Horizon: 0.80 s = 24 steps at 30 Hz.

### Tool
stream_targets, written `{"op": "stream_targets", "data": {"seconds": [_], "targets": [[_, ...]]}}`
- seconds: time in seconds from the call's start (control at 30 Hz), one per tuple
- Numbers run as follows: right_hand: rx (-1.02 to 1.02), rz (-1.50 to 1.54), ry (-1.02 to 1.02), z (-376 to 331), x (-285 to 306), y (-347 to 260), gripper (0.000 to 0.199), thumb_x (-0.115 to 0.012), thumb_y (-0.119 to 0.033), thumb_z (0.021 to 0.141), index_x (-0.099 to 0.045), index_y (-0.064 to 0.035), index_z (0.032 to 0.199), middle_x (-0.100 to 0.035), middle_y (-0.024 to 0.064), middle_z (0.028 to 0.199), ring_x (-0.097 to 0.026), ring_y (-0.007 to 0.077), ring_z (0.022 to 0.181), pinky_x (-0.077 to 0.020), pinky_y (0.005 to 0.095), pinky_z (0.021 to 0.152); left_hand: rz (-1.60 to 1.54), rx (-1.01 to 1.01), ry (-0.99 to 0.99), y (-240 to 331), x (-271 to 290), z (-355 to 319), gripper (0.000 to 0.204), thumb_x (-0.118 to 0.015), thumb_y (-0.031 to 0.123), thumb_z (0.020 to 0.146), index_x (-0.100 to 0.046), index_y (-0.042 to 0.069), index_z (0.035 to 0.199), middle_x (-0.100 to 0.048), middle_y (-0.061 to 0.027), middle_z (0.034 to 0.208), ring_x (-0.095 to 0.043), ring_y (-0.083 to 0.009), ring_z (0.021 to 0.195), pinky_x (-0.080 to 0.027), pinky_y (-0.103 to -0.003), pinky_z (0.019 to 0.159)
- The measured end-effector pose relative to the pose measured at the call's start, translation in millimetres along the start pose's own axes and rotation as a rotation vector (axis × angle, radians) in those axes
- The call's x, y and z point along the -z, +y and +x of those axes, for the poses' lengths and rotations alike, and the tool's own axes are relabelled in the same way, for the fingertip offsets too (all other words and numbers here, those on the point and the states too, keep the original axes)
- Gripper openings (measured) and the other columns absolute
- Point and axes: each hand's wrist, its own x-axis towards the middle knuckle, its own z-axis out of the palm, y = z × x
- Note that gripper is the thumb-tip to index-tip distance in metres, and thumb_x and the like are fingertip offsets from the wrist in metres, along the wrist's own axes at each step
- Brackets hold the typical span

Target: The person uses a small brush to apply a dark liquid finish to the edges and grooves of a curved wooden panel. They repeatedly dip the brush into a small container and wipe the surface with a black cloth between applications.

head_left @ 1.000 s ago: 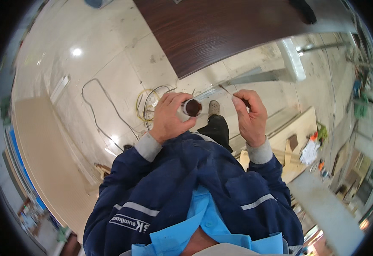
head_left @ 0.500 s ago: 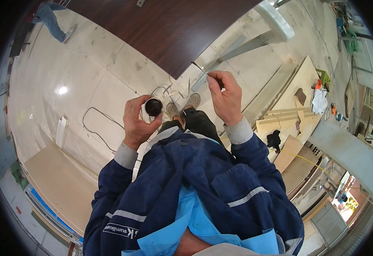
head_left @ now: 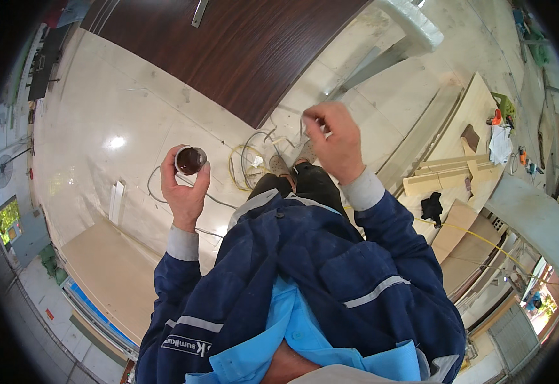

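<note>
My left hand (head_left: 185, 197) is wrapped round a small cup (head_left: 190, 160) of dark brown liquid, its open top facing up. Across from it, my right hand (head_left: 338, 142) is raised with thumb and fingers pinched together, slightly blurred. A thin stick-like tool (head_left: 302, 125), which looks like a fine brush, shows faintly at those fingertips; most of it is hidden by the hand. Just beyond both hands lies the corner of a dark brown wood-grain panel (head_left: 254, 61). The right hand is close to that corner but apart from it.
Grey and yellow cables (head_left: 244, 168) loop on the tiled floor near my feet. At the right are stacked boards (head_left: 442, 173) with a white cloth (head_left: 501, 144) and a black cloth (head_left: 431, 208). A large beige board (head_left: 110, 265) lies at the left. A metal strip (head_left: 199, 13) sits on the panel.
My left hand has moved left with the cup, away from the right hand. The thin tool has swung from pointing outward to the left to hanging downward. The view has shifted.
</note>
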Motion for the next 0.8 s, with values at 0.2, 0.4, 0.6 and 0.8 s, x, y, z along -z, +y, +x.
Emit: {"op": "stream_targets", "data": {"seconds": [0.2,0.4,0.6,0.8], "targets": [[0.04,-0.036,0.139,7.8,-2.2,5.9,0.011,-0.075,-0.002,0.091,-0.072,-0.0044,0.102,-0.068,0.0085,0.097,-0.065,0.0202,0.079,-0.0528,0.0311,0.068,-0.027,-0.055,-0.028,5.4,11.6,13.1,0.058,-0.085,0.008,0.086,-0.059,0.005,0.137,-0.067,-0.0072,0.125,-0.064,-0.0169,0.113,-0.053,-0.033,0.099],[-0.019,-0.004,0.067,-26.5,-19.1,-14.2,0.012,-0.077,-0.004,0.087,-0.072,-0.0073,0.098,-0.07,0.0111,0.098,-0.069,0.0313,0.093,-0.0565,0.0396,0.078,-0.054,-0.118,-0.092,-0.2,21.2,38.6,0.058,-0.085,0.007,0.085,-0.058,0.005,0.137,-0.066,-0.0075,0.126,-0.065,-0.0171,0.113,-0.053,-0.033,0.101],[-0.041,-0.106,0.169,-51.4,-41.6,-29.9,0.012,-0.076,-0.004,0.088,-0.072,-0.0064,0.099,-0.07,0.0112,0.097,-0.069,0.0316,0.091,-0.0565,0.0395,0.078,-0.073,-0.194,-0.254,-22.6,38.3,66.0,0.057,-0.084,0.007,0.084,-0.059,0.004,0.135,-0.066,-0.0075,0.126,-0.065,-0.0174,0.113,-0.053,-0.032,0.101],[-0.115,-0.198,0.405,-52.4,-57.9,-28.2,0.012,-0.075,-0.003,0.092,-0.073,-0.0046,0.103,-0.07,0.0083,0.098,-0.064,0.0186,0.079,-0.0522,0.0304,0.069,-0.054,-0.287,-0.424,-49.3,57.0,91.3,0.059,-0.08,0.002,0.086,-0.057,0.004,0.14,-0.065,-0.0099,0.133,-0.063,-0.0188,0.119,-0.053,-0.033,0.101]]}}
